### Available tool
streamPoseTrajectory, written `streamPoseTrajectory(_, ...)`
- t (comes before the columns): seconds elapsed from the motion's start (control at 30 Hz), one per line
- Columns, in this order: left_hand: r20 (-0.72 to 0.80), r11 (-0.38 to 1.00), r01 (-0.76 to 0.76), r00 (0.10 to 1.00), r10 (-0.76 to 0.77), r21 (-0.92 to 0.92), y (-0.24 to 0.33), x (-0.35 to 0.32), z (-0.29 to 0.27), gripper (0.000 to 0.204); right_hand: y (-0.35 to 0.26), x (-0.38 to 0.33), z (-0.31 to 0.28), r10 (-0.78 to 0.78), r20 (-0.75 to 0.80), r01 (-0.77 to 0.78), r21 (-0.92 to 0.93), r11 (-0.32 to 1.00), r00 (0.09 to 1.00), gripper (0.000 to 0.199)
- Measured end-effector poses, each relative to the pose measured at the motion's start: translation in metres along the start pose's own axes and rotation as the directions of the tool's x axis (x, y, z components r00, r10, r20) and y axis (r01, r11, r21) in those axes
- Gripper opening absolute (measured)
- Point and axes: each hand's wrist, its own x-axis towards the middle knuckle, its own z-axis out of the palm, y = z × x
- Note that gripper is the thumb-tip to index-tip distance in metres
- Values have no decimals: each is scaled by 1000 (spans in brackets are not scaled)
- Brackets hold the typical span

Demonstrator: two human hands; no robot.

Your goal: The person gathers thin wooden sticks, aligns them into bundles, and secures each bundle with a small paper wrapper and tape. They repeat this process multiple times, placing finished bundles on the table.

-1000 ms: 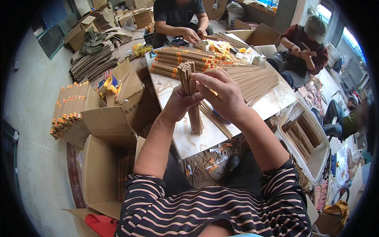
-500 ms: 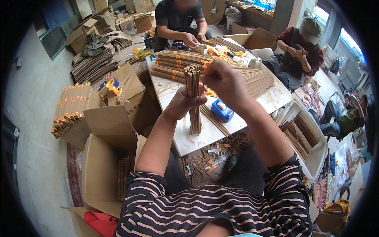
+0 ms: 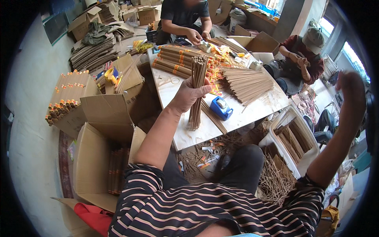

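Upright on the white tabletop (image 3: 179, 134), a bundle of thin brown incense sticks (image 3: 198, 68) is wrapped by the fingers of my left hand (image 3: 188, 96). Its lower end meets or nearly meets the table near the edge. Raised far out to the right, beyond the table, is my right hand (image 3: 350, 82); motion smears its fingers. Just right of the bundle lie a blue tape dispenser (image 3: 222, 108) and several loose sticks. Behind it are finished bundles (image 3: 171, 68) with red and yellow bands, and a fanned-out pile of sticks (image 3: 248, 82).
A white bin (image 3: 290, 168) of sticks stands right of the table, with broken sticks (image 3: 276, 179) on the floor beside it. At my left, an open cardboard box (image 3: 87, 166) holds bundles. One person (image 3: 185, 17) sits across, another (image 3: 308, 55) at the right.
My right hand has swung from beside the bundle out to the far right. My left hand still grips the bundle. My view has shifted slightly, showing more of the white bin.
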Motion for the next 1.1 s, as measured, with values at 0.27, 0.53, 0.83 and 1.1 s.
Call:
streamPoseTrajectory(0.27, -266, 985, -110, 954, 142, 130, -15, 8, 19, 10, 61, -124, 21, 323, 514, -91, -425, 900, 795, 9)
streamPoseTrajectory(0.53, -391, 919, -106, 882, 263, 379, -17, 8, 25, 15, -55, -74, 124, -12, 499, -149, 281, 948, 867, 20)
streamPoseTrajectory(0.83, -349, 875, -205, 858, 376, 439, -24, 11, 22, 15, -120, -47, 224, -277, 358, 100, 440, 892, 892, 21)
streamPoseTrajectory(1.1, -356, 878, -117, 883, 305, 464, -16, 4, 27, 13, -133, -30, 202, -101, 350, -75, 455, 887, 931, 11)
